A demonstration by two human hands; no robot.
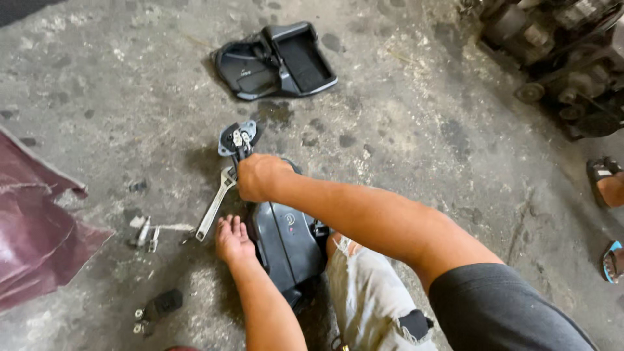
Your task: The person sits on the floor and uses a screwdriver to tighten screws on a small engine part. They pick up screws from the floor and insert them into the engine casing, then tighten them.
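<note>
While pinning the black plastic housing (286, 240) to the concrete floor (416, 130) with the flat, released left hand (233, 239), clenched right hand (259, 177) grasping the metal bracket (236, 139), steadying both; adjustable wrench (216, 203) lying alongside.

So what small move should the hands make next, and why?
Probably keep the left hand pressing the black housing steady while the right hand works the gripped tool at the metal bracket. The adjustable wrench lies beside the left hand if more leverage is needed.
</note>
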